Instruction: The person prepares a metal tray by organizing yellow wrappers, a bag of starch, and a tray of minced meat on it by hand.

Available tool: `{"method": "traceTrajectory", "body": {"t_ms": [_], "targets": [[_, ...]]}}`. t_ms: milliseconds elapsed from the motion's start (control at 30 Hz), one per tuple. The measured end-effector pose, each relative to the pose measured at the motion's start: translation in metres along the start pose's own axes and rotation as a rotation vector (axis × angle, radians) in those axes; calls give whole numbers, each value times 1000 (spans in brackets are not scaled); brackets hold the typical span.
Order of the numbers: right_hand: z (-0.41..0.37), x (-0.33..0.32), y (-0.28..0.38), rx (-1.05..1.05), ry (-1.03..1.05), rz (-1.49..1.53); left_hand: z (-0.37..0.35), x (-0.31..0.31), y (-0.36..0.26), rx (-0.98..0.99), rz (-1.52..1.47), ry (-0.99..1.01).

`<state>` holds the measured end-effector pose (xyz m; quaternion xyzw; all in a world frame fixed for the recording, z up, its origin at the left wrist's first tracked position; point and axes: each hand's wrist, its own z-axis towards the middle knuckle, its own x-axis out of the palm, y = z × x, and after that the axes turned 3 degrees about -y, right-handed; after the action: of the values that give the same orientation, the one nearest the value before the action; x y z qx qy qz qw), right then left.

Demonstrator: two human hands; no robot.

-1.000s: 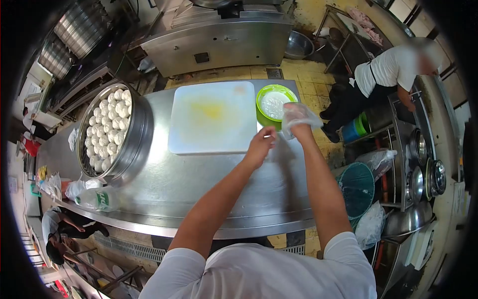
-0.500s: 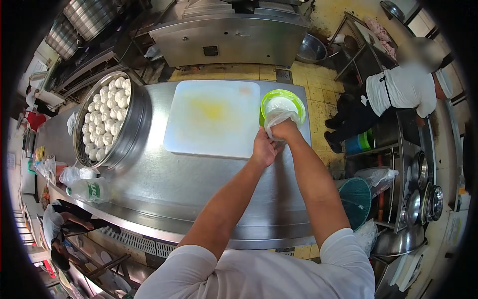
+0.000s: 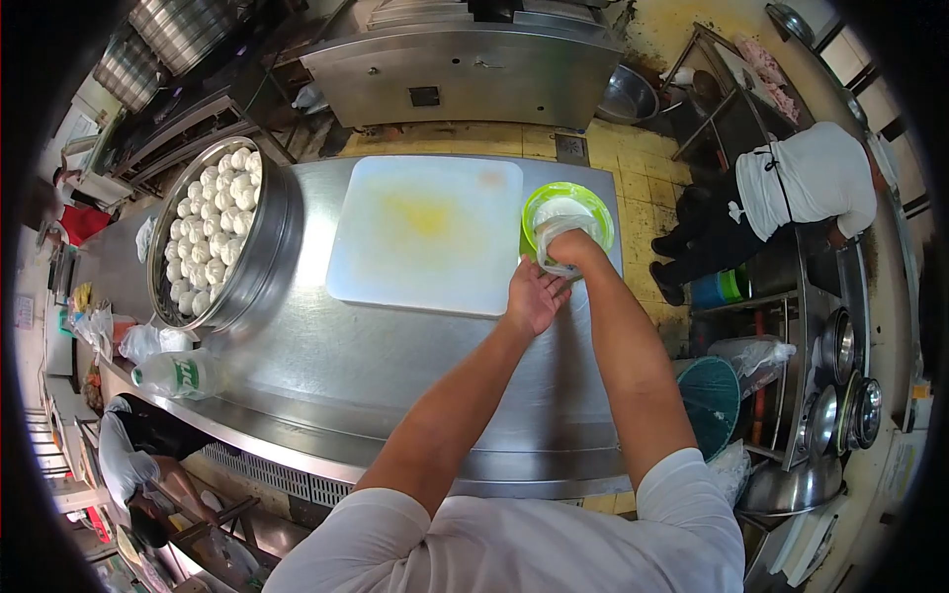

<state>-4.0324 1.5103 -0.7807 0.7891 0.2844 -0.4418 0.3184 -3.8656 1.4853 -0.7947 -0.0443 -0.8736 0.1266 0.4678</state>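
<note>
A green bowl (image 3: 603,211) with white contents stands at the right end of the steel table (image 3: 395,395). My right hand (image 3: 573,249) reaches inside a clear plastic bag (image 3: 546,237) over the near part of the bowl; its fingers are hidden. Palm up, my left hand (image 3: 537,296) is beside the bowl's near edge, fingers apart and holding nothing. Left of the bowl lies a white cutting board (image 3: 425,247) with a yellow stain.
A round steamer tray (image 3: 265,262) of white buns sits on the left, near a plastic bottle (image 3: 178,374). A co-worker (image 3: 806,183) bends over a counter at the right. Another person (image 3: 129,460) is at lower left. A green bin (image 3: 707,395) stands right of the table.
My right hand has gone further over the bowl with the bag. My left hand has come away from the bag and its fingers have spread.
</note>
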Motion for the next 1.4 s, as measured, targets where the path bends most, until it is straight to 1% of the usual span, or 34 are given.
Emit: {"method": "traceTrajectory", "body": {"t_ms": [67, 167, 200, 267, 300, 367, 400, 467, 500, 600, 633, 700, 733, 767, 800, 867, 967, 1067, 1100, 1167, 1200, 1300, 1367, 1400], "targets": [[9, 3, -3, -15, 6, -41, 2, 0, 1, -11, -4, 7], [10, 1, -2, 36, -10, 22, 2, -2, 1, -18, -1, 34], [14, 6, -5, 101, -46, 119, 2, -2, 1, -19, 1, 48], [25, 23, -17, 231, -120, 313, -3, 1, -1, -33, 4, -5], [20, 19, -19, 273, -98, 543, -5, 2, -2, -39, 5, -32], [5, 7, -17, 347, -49, 1006, -11, 0, -3, -43, 26, 4], [11, 10, -29, 309, -21, 1226, -13, -1, -5, -44, 35, 22], [28, 31, -61, 230, 42, 1667, -15, -4, -7, -66, 77, -21], [13, 21, -58, 295, 19, 1908, -16, -5, -6, -81, 98, -41], [-13, 8, -55, -94, 34, 2208, -16, -17, -7, -222, 362, -115], [-15, 2, -56, -184, 34, 2209, -19, -18, -6, -235, 482, -50], [-29, -9, -58, -325, 50, 2310, -28, -16, -1, -261, 716, 80], [-35, -12, -59, -397, 58, 2358, -35, -7, 2, -242, 796, 112], [-30, -3, -69, -463, -25, 2323, -41, 5, 7, -221, 874, 146], [-36, -7, -65, -406, -128, 2397, -44, 14, 14, -198, 952, 182], [-45, -13, -52, -289, -344, 2532, -45, 29, 26, -121, 910, 200], [-54, -19, -38, -214, -481, 2659, -35, 47, 39, -20, 782, 184], [-71, -31, -17, -196, -567, 2721, -40, 67, 34, 50, 639, 122], [-73, -32, -15, -265, -557, 2743, -43, 72, 31, 69, 595, 96], [-77, -35, -10, -408, -533, 2782, -45, 78, 23, 61, 542, 122], [-83, -40, -2, -414, -553, 2805, -46, 79, 20, 58, 515, 133], [-98, -53, 17, -458, -581, 2850, -55, 91, 16, 18, 153, 222], [-97, -53, 19, -518, -564, 2848, -61, 97, 8, 92, 89, 285], [-98, -54, 20, -513, -601, 2825, -64, 100, 5, 127, 57, 318]]}}
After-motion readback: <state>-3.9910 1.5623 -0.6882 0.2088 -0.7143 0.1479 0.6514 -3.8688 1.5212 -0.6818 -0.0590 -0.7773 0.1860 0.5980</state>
